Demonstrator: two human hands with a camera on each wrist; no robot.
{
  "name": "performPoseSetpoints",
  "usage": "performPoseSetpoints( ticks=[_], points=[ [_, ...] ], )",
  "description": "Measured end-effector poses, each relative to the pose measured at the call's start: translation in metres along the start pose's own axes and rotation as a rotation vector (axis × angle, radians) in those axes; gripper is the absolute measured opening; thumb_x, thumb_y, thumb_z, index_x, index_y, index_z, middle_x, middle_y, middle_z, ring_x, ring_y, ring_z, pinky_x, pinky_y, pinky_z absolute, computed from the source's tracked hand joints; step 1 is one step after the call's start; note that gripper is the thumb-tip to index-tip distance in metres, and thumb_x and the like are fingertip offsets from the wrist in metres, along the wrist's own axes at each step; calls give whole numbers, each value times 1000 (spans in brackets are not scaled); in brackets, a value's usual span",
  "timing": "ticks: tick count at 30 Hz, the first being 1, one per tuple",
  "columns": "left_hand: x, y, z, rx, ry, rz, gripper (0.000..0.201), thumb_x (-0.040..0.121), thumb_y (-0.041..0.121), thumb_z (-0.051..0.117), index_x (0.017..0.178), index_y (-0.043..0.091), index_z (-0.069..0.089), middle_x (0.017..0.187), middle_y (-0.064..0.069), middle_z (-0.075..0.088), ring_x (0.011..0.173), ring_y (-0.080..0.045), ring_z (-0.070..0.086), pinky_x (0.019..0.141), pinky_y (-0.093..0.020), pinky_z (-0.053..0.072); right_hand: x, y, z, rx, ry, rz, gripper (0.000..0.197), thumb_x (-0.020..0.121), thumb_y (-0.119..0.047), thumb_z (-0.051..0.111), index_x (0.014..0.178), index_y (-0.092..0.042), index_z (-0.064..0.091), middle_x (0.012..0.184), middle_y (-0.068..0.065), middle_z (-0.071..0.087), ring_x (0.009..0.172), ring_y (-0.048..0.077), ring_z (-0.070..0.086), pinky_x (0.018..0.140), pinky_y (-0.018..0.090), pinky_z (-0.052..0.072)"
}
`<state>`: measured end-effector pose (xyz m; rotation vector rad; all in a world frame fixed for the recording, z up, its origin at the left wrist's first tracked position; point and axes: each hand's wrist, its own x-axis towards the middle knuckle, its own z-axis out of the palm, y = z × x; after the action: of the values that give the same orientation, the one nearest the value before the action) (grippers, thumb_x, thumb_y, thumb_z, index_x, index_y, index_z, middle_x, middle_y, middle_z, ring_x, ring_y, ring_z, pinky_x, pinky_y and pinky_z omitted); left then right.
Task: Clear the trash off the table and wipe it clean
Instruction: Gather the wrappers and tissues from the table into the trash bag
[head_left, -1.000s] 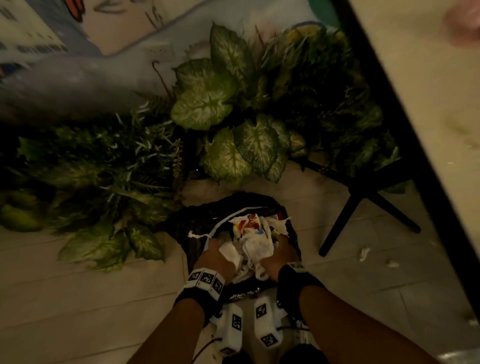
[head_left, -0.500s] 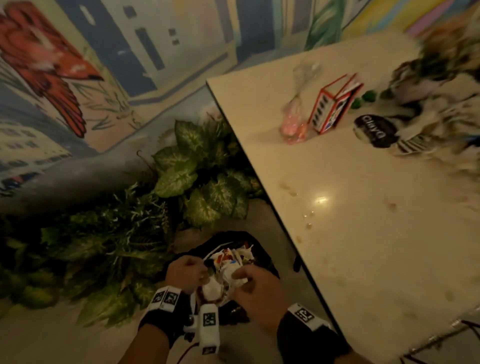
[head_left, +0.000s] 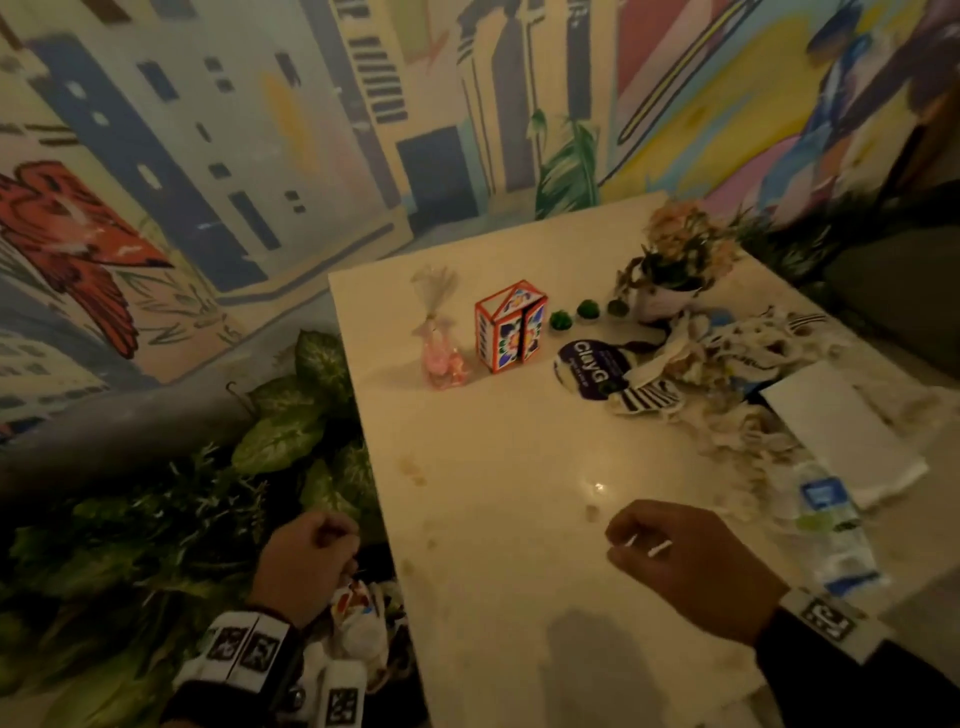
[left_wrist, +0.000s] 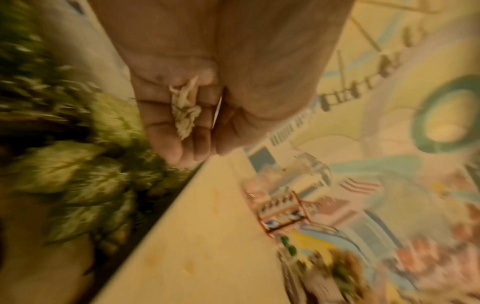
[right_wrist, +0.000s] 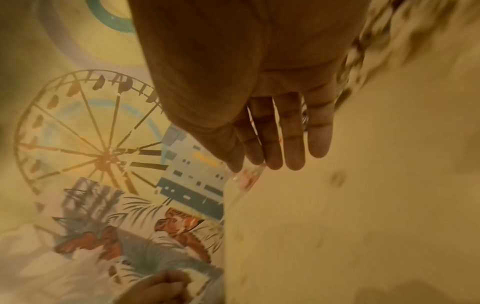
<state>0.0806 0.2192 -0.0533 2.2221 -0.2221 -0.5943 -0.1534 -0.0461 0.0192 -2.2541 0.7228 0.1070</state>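
Note:
The cream table (head_left: 493, 467) bears a heap of crumpled paper and striped wrappers (head_left: 727, 358) at its right side, with a dark "ClayG" disc (head_left: 592, 366), a white napkin (head_left: 841, 426) and a plastic bottle (head_left: 831, 525). My right hand (head_left: 639, 545) hovers low over the table's near part, fingers straight and together (right_wrist: 280, 144), holding nothing. My left hand (head_left: 317, 540) is off the table's left edge above the black trash bag (head_left: 363, 623), curled round a small paper scrap (left_wrist: 184, 111).
A red patterned box (head_left: 511, 332), a pink sweet bag (head_left: 441, 358), three small green balls (head_left: 561, 319) and a flower pot (head_left: 675, 265) stand at the table's far side. Brown stains (head_left: 413, 467) dot the top. Leafy plants (head_left: 291, 431) crowd the floor on the left.
Both hands have left the trash bag. The right hand rose and moved right over the table. The left hand lifted beside the table edge. My view swung up from the floor.

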Motion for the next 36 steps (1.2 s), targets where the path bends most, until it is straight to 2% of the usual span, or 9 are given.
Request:
performPoseSetpoints(
  ticks=[3, 7, 15, 19, 23, 27, 31, 34, 36],
  points=[
    [-5, 55, 33, 122, -116, 132, 7, 86, 10, 65, 81, 14, 63, 71, -9, 65, 66, -25, 63, 57, -33, 53, 14, 41, -43, -97, 60, 29, 9, 80, -28, 72, 86, -23, 66, 84, -8, 68, 76, 7, 63, 72, 23, 49],
    [2, 99, 74, 306, -237, 247, 7, 82, 19, 69, 85, 17, 63, 76, -2, 64, 74, -21, 63, 69, -33, 56, 30, 68, -81, -131, 78, 111, 11, 81, -26, 70, 89, -19, 65, 87, -5, 65, 83, 14, 61, 77, 27, 48],
    [34, 169, 152, 428, -363, 330, 22, 84, 21, 67, 103, 17, 57, 80, -2, 60, 76, -20, 57, 71, -26, 46, 38, 106, -124, -160, 91, 204, 15, 83, -30, 68, 93, -18, 65, 89, -3, 64, 86, 15, 59, 76, 26, 45],
    [48, 197, 188, 437, -396, 302, 40, 83, 26, 69, 119, 19, 51, 89, -2, 62, 82, -18, 57, 74, -26, 45, 54, 118, -138, -132, 48, 220, 15, 83, -29, 69, 93, -21, 60, 91, -2, 61, 91, 17, 59, 83, 30, 47],
    [68, 218, 222, 500, -341, 256, 71, 76, 33, 76, 137, 21, 40, 127, -7, 53, 112, -24, 53, 96, -34, 45, 86, 132, -160, -219, -8, 142, 23, 86, -28, 66, 105, -15, 62, 110, 3, 61, 104, 21, 57, 89, 32, 45],
    [85, 238, 256, 476, -302, 194, 97, 67, 46, 80, 146, 22, 28, 149, -8, 34, 132, -27, 40, 108, -40, 38, 121, 154, -190, -255, 27, 64, 27, 84, -29, 68, 107, -19, 59, 127, 2, 53, 121, 23, 49, 97, 35, 41],
    [103, 262, 284, 477, -239, 186, 106, 52, 75, 67, 142, 28, 33, 149, -7, 33, 132, -27, 39, 106, -45, 40, 163, 176, -222, -292, 126, 42, 37, 79, -32, 72, 110, -15, 60, 120, 6, 55, 113, 28, 51, 92, 40, 44],
    [107, 281, 301, 526, -268, 119, 109, 61, 76, 64, 148, 29, 20, 156, -10, 16, 139, -34, 28, 109, -50, 35, 198, 194, -239, -380, 168, 75, 54, 72, -39, 75, 115, -12, 58, 123, 11, 55, 113, 33, 50, 94, 44, 44],
    [108, 293, 312, 554, -274, 75, 110, 62, 78, 62, 149, 34, 12, 157, -11, 8, 141, -39, 23, 109, -54, 34, 218, 202, -244, -389, 158, 120, 64, 69, -43, 75, 122, -16, 53, 134, 10, 49, 122, 32, 45, 100, 47, 41]
  ],
)
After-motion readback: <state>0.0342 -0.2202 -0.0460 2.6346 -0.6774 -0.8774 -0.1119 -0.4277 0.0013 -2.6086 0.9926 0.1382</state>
